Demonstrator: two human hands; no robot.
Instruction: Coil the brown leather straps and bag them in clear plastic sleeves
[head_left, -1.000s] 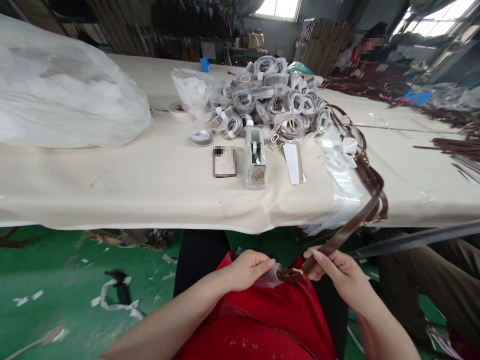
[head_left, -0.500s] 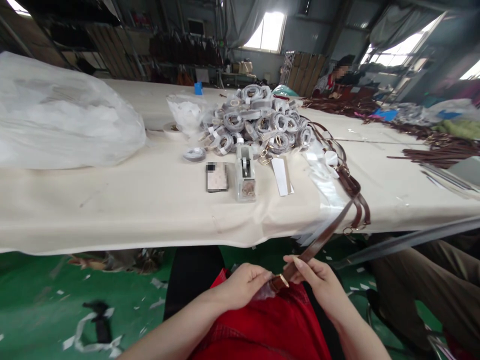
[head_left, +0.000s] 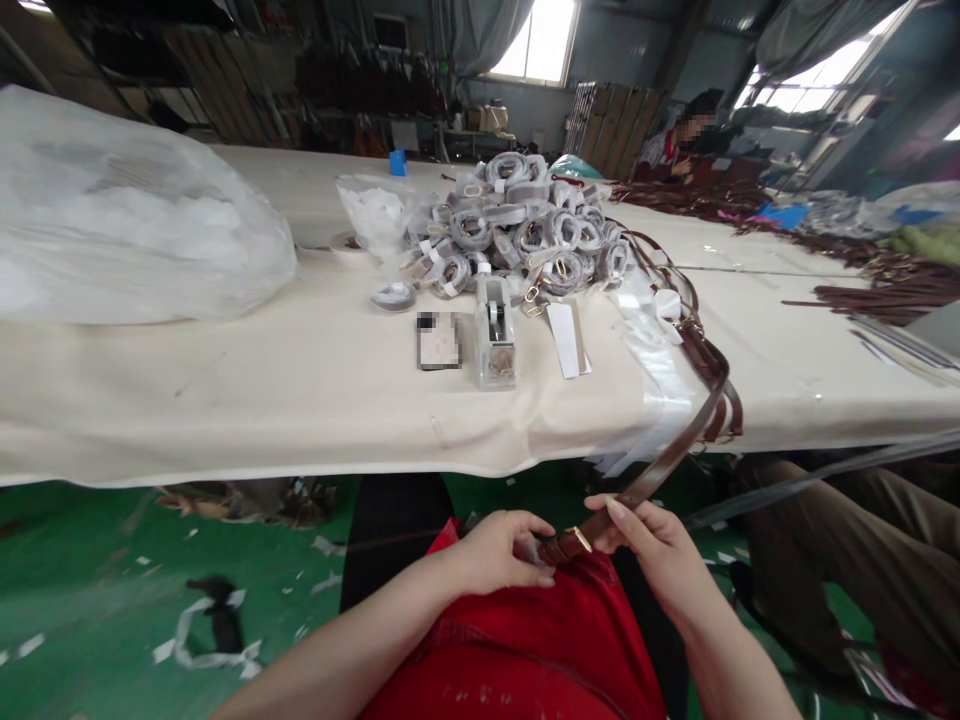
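Head view: brown strap [head_left: 671, 458], sloping from the table's front edge down to both hands, above the wearer's lap.
Buckle [head_left: 580, 540]: gold-coloured, on the strap between the hands.
Right hand [head_left: 646, 528]: fingers clamped on the strap, just beside the buckle.
Left hand [head_left: 491, 552]: thumb and forefinger tips apart, clear film [head_left: 529, 552] between them at the strap's end; cannot tell whether the other fingers grip.
Table [head_left: 247, 400]: cream cover, creased near the front, draped over the edge.
Table centre: tape dispenser [head_left: 496, 345]; white card [head_left: 565, 340] to its right; pile of wrapped coils [head_left: 517, 225] behind.
Table left: large translucent bag [head_left: 142, 215]; smaller bag [head_left: 373, 212] beside the pile; blue block [head_left: 397, 162] farther back.
Table right: loose brown straps, in bundles [head_left: 874, 303].
Floor [head_left: 82, 560]: green, scattered with pale scraps.
Near right: another person's trousered leg [head_left: 814, 540].
Background: bright window [head_left: 541, 40]; upright brown panels [head_left: 615, 130]; a co-worker [head_left: 675, 145] behind the table.
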